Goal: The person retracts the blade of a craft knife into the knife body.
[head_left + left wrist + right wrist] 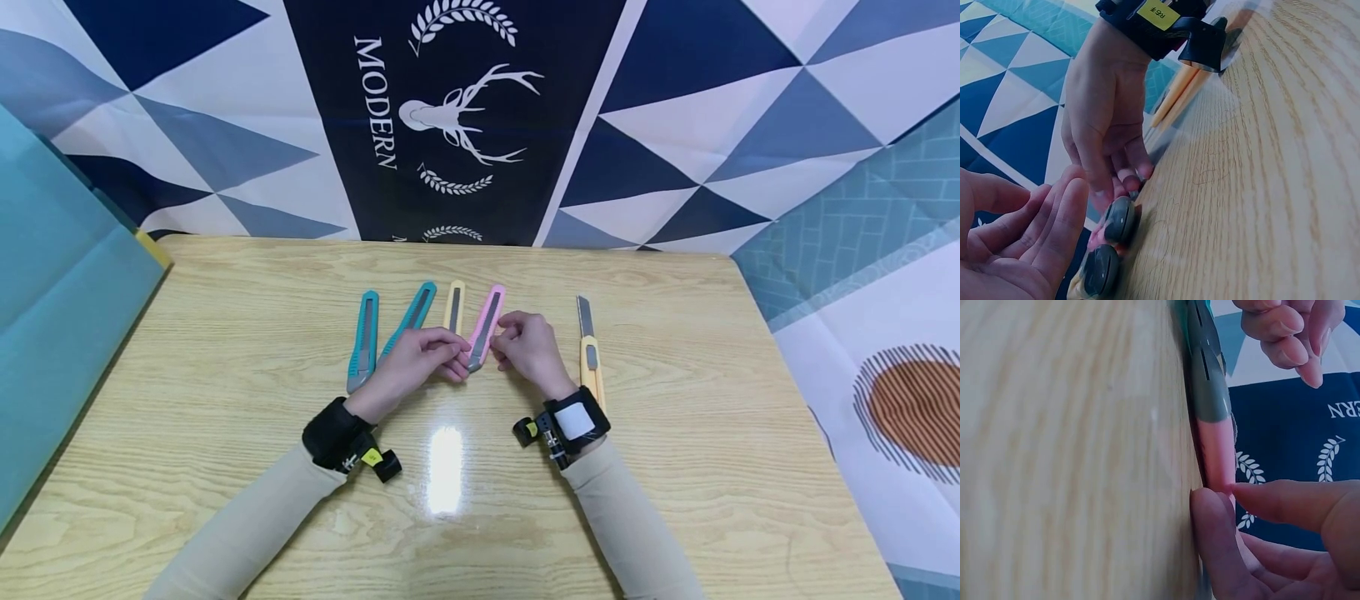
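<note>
A pink utility knife point(488, 323) lies on the wooden table. My right hand point(529, 348) pinches its right side; in the right wrist view the thumb and a finger meet at the pink body point(1216, 450). Over the lower end of a pale yellow utility knife point(454, 304) hovers my left hand point(423, 357), its fingers loosely bent with nothing between them. That hand hides part of the yellow knife and of a slanted teal utility knife point(417, 310). Another teal utility knife point(364, 337) lies farther left.
Right of my right hand, a yellow utility knife point(591, 367) lies with its blade point(585, 315) slid out. A patterned cloth point(465, 200) hangs behind the table point(225, 433). A blue panel point(67, 292) stands along the left edge.
</note>
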Tool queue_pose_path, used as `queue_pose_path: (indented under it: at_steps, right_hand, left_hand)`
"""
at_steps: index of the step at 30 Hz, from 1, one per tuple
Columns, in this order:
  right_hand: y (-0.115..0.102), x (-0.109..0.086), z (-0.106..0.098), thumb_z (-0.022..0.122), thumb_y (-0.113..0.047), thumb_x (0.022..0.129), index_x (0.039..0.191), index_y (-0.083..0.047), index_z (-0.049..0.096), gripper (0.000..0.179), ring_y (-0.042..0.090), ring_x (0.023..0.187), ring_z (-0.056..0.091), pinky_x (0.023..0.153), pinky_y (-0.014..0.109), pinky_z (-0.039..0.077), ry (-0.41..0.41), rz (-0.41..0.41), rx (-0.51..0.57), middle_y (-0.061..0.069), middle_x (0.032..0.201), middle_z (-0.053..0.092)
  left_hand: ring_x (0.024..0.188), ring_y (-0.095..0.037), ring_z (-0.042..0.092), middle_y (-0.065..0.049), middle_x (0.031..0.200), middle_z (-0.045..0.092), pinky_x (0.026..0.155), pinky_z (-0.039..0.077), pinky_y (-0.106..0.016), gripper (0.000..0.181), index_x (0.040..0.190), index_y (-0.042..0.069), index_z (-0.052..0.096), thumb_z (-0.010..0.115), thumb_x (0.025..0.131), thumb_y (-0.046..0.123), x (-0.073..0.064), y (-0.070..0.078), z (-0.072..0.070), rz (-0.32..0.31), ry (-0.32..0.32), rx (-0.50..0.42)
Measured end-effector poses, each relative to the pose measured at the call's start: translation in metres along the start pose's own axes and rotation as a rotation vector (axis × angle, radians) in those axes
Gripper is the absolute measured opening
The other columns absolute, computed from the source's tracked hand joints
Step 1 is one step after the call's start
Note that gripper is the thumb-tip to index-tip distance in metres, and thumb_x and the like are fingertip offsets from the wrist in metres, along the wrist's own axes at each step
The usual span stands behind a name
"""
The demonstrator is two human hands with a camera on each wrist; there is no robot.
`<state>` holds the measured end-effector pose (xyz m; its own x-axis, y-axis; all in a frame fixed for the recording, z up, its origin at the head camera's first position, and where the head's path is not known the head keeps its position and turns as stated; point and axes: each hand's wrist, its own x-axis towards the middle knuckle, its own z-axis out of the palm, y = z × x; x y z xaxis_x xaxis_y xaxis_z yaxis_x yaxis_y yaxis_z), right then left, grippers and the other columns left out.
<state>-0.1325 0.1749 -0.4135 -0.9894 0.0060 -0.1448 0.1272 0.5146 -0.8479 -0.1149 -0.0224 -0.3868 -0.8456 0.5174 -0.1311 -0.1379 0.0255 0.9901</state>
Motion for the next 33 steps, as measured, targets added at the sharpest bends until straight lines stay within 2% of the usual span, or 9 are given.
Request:
queue_pose_path:
  at_steps: [7,18,21,29,33]
  right_hand:
    - [0.000,0.001,-0.001,0.066,-0.001,0.083,0.114,0.007,0.056,0.034,0.021,0.051,0.062,0.043,0.027,0.056,-0.010,-0.025,-0.017,0.014,0.074,0.063]
    - [0.000,0.000,-0.002,0.066,-0.002,0.084,0.113,0.006,0.056,0.032,0.022,0.053,0.062,0.046,0.030,0.057,-0.044,0.002,0.024,0.016,0.076,0.062]
    - [0.001,0.000,-0.002,0.066,-0.002,0.084,0.113,0.006,0.056,0.031,0.023,0.053,0.062,0.046,0.030,0.057,-0.051,0.011,0.028,0.016,0.076,0.062]
    - [0.001,-0.001,-0.006,0.063,-0.002,0.085,0.112,0.006,0.056,0.029,0.023,0.052,0.062,0.046,0.031,0.057,-0.047,-0.005,-0.001,0.015,0.076,0.063]
    - [-0.005,-0.002,-0.016,0.062,-0.006,0.087,0.111,0.005,0.058,0.027,0.025,0.054,0.063,0.047,0.035,0.058,-0.007,-0.026,-0.009,0.017,0.080,0.063]
  left_hand:
    - [0.085,-0.038,0.062,-0.037,0.099,0.058,0.081,0.050,-0.055,0.023,0.108,-0.015,0.057,0.044,0.097,0.000,0.001,0.001,-0.001,0.008,-0.014,-0.011]
    - [0.084,-0.038,0.062,-0.036,0.098,0.059,0.081,0.051,-0.055,0.022,0.107,-0.015,0.057,0.045,0.097,0.000,0.000,0.002,0.000,0.005,-0.011,-0.003]
    - [0.083,-0.038,0.062,-0.036,0.097,0.059,0.080,0.052,-0.054,0.022,0.107,-0.015,0.057,0.045,0.096,0.000,0.001,-0.002,0.000,0.014,-0.015,0.004]
    - [0.080,-0.032,0.064,-0.029,0.095,0.063,0.077,0.055,-0.048,0.022,0.107,-0.010,0.060,0.048,0.097,0.005,0.011,-0.026,-0.004,0.018,-0.001,-0.001]
    - [0.079,-0.030,0.065,-0.027,0.093,0.064,0.075,0.056,-0.046,0.021,0.105,-0.008,0.062,0.049,0.097,0.006,0.010,-0.024,-0.003,0.022,0.011,0.013]
